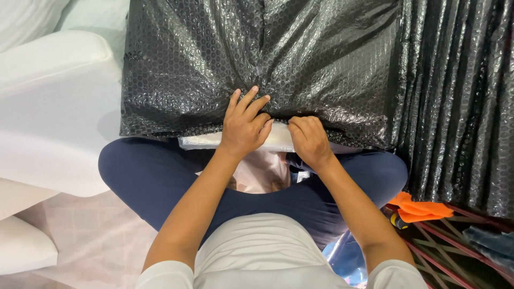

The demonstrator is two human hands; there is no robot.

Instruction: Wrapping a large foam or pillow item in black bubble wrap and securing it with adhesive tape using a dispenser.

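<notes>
Covering almost the whole upper half of the view, a black bubble wrap sheet (257, 64) hides the object under it; only a pale white edge (281, 140) of this object shows below the near edge of the wrap, and I cannot tell what it is. The wrap is cut off by the top edge of the picture. At the right, more black bubble wrap (460, 96) hangs in folds and runs out of view.

The left hand (245, 126) lies flat on the near edge of the sheet with the fingers spread, pressing the wrap down, not closed around anything. The right hand (309, 140) is closed, pinching the near edge of the wrap just beside the left hand; its fingertips are hidden under the fold.

The person sits cross-legged in dark blue trousers (155, 182), and the wrapped object rests at the knees. Something pinkish (262, 174) lies between the legs, hard to make out.

At the left a white padded piece (48, 107) stands close. At the lower right an orange cloth (420, 207) lies on a patterned floor mat (455, 251).
</notes>
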